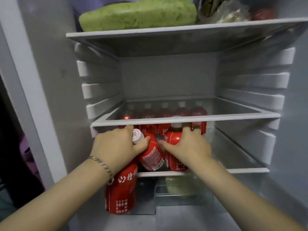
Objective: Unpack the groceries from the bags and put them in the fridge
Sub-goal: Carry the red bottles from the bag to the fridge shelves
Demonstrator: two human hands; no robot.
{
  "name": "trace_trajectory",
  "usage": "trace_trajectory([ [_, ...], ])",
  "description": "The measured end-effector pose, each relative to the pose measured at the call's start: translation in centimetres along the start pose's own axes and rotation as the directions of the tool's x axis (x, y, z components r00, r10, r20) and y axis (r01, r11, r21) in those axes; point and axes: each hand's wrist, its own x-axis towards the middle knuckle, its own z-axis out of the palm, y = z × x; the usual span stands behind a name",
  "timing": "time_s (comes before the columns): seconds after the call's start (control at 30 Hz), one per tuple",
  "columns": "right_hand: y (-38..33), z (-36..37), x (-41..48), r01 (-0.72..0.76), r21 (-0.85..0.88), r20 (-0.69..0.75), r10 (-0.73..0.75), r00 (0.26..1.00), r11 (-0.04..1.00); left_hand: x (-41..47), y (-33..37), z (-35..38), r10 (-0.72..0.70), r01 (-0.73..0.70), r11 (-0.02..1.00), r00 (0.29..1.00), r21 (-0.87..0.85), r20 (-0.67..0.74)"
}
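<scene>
Closest to the camera are two bare forearms reaching into the open fridge point(50, 100), the left one with a metal bracelet point(103, 165) on the wrist. The left hand point(115, 147) is wrapped around the neck of a tilted red bottle point(150, 152), thumb right under its white cap, which leans toward 11 o'clock. There's also a lower red bottle point(120, 194) hanging under that same wrist at about 6 o'clock, but I can't tell how it's being held. The right hand point(188, 145) is gripping an upright red bottle point(175, 147) standing on the lower shelf point(246, 170), fingers curled around its shoulder. Behind both, at 12 o'clock, a row of red bottles point(165, 129) lines the back of that shelf. The middle glass shelf point(183, 120) just above the hands has nothing on it. Way up on the top shelf point(166, 29) sits a big green melon point(136, 14), with bagged greens point(221, 10) at its 3 o'clock.
</scene>
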Motion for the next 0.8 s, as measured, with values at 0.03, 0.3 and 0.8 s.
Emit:
trace_trajectory([
  [0.03,-0.1,0.2,0.7,-0.003,0.027,0.042,0.002,0.999,1.0,0.0,-0.1,0.0,-0.014,0.014,1.0,1.0,-0.01,0.004],
  [0.3,-3.0,6.2,7.8,-0.05,0.247,0.216,-0.005,0.976,0.968,0.0,-0.6,0.1,-0.128,0.129,0.99,0.991,-0.048,0.028],
  [0.8,-0.2,3.1,-1.3,0.265,0.728,0.198,-0.563,0.803,0.633,-0.6,0.9,-0.5,-0.095,0.093,0.994,0.995,-0.058,-0.019],
])
